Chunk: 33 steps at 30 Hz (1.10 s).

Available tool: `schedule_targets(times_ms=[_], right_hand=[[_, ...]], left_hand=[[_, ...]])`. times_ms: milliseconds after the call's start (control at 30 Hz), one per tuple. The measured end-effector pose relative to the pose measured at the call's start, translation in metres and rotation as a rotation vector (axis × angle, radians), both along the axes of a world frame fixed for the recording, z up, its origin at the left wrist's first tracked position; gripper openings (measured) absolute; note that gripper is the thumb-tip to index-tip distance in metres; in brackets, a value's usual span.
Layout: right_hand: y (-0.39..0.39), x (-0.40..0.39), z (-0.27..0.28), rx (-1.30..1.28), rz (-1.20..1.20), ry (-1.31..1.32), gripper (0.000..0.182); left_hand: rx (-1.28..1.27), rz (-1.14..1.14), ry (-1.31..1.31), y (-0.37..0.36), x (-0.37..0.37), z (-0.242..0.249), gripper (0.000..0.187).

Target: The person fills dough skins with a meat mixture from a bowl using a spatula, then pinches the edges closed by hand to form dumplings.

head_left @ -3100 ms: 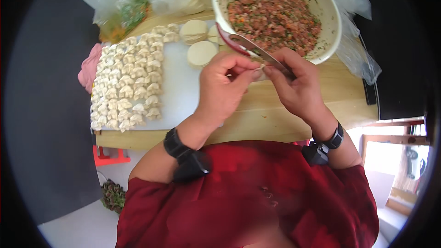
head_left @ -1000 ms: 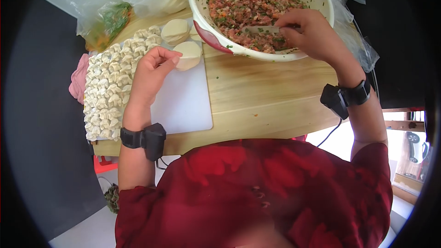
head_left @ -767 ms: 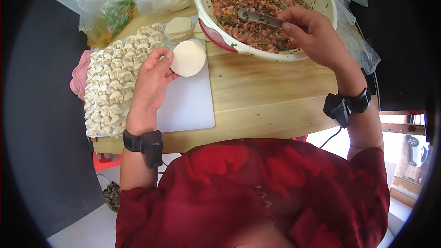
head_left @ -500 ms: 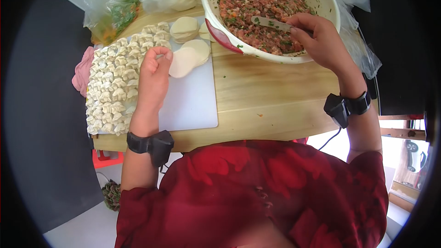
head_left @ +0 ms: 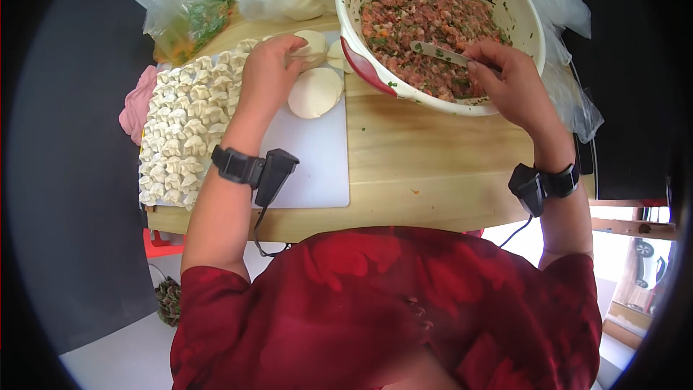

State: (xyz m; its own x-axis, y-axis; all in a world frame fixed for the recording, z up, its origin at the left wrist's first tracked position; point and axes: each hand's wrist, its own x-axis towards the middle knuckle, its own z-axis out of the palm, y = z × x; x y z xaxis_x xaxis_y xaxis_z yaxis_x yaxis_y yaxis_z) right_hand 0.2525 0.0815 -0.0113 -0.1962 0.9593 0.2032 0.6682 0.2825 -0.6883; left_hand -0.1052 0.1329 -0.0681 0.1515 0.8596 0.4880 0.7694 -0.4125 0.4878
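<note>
My left hand (head_left: 271, 68) is at the far stack of round dumpling wrappers (head_left: 312, 45), its fingers and thumb closed about the left edge. A second wrapper stack (head_left: 316, 92) lies just nearer on the white cutting board (head_left: 310, 166). My right hand (head_left: 502, 76) grips a flat filling spatula (head_left: 438, 53), its blade over the minced meat filling (head_left: 426, 14) with bits of green on it. The filling sits in a large white bowl (head_left: 426, 103) with red handles. Rows of folded dumplings (head_left: 184, 123) cover the board's left side, partly hidden by my left forearm.
Clear plastic bags lie at the back, one with greens (head_left: 206, 22) inside. Another plastic bag (head_left: 570, 65) is right of the bowl. A pink cloth (head_left: 137, 105) lies at the board's left edge. The wooden table (head_left: 426, 166) extends right of the board.
My left hand has let go of the wrapper at the nearer stack and moved up and right to the far stack. My right hand still holds the spatula over the filling. The view has shifted slightly.
</note>
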Motion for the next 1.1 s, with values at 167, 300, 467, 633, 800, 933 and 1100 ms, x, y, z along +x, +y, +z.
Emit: schedule_targets(times_ms=[167,300,467,633,800,933,1100], right_hand=[[-0.001,0.001,0.0,-0.042,-0.031,0.005,0.015],[0.003,0.003,-0.004,0.007,0.024,-0.008,0.015],[0.0,-0.007,0.004,-0.117,0.032,0.234,0.014],[-0.018,-0.034,0.021,-0.129,0.18,0.631,0.011],[-0.02,-0.022,0.01,-0.165,0.147,0.502,0.01],[-0.028,-0.006,0.011,-0.079,-0.016,0.414,0.01],[-0.041,-0.005,0.005,-0.131,-0.037,0.454,0.013]], left_hand=[[-0.278,0.082,0.01,0.014,-0.001,0.005,0.017],[-0.388,0.119,-0.04,0.014,-0.002,0.014,0.014],[-0.369,-0.087,-0.129,0.023,-0.01,0.004,0.056],[-0.432,-0.123,0.18,0.035,0.001,0.019,0.079],[-0.549,-0.147,0.407,0.047,0.013,0.035,0.081],[-0.509,-0.133,0.313,0.04,0.004,0.034,0.073],[-0.471,-0.13,0.062,0.04,-0.014,0.02,0.043]])
